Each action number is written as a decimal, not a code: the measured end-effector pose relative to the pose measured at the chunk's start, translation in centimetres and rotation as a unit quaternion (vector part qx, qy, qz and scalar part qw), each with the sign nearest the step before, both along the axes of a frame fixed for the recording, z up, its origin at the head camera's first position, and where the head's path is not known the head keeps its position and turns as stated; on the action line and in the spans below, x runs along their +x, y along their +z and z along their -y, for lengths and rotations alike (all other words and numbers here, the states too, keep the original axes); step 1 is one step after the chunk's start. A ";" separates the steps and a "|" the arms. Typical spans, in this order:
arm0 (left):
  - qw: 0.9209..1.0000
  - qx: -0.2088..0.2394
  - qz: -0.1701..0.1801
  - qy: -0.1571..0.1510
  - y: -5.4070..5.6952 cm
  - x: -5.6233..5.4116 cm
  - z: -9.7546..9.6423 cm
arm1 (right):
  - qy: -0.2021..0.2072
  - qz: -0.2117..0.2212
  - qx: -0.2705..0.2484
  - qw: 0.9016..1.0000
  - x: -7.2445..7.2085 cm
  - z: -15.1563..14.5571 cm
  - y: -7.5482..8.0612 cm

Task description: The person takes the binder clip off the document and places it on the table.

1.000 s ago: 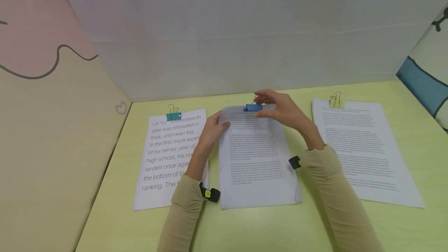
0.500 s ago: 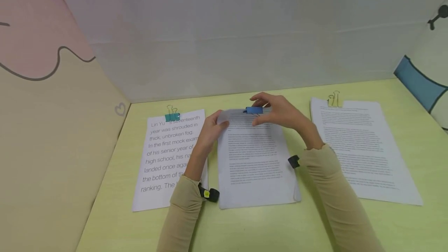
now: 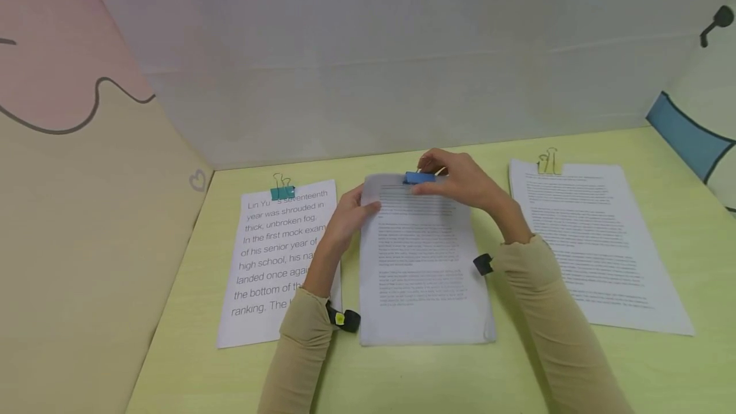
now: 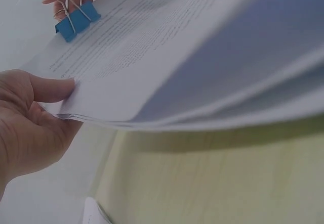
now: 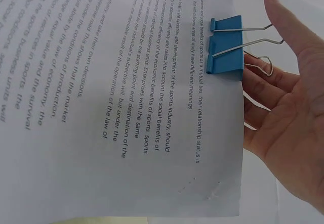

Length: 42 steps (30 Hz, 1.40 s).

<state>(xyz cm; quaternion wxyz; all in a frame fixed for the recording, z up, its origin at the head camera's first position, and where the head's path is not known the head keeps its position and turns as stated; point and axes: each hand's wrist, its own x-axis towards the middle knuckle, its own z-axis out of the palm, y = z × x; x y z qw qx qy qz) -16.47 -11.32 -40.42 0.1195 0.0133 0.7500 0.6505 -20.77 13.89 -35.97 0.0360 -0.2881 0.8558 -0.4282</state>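
Observation:
In the head view, my left hand pinches the upper left corner of the middle paper stack, thumb on top and fingers beneath. A blue binder clip is clamped on that stack's top edge. My right hand is around the clip. In the right wrist view, its thumb is straight, close beside the ends of the clip's wire handles. The other fingers lie behind the clip and the paper edge, partly hidden. The left wrist view has the stack lifted and bowed, its sheets layered at the edge.
On the left lies a large-print paper stack with a teal binder clip. At right is another printed stack with a yellow binder clip. A pale wall stands behind the light yellow table.
The right thumb moved away from the blue clip, then came back close to its front. The clip dipped slightly, then rose with the stack's top edge. My left hand kept its pinch.

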 end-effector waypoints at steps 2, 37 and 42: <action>1.000 0.001 0.005 -0.009 0.0 0.0 0.0 | -0.006 -0.010 -0.001 1.000 0.1 0.0 0.0; 0.999 -0.023 0.020 -0.026 -0.3 0.0 0.2 | -0.168 -0.060 -0.128 0.976 -0.1 -2.0 0.6; 0.999 -0.024 0.021 -0.024 -0.2 0.0 0.4 | -0.170 -0.059 -0.123 0.976 -0.2 -2.2 0.5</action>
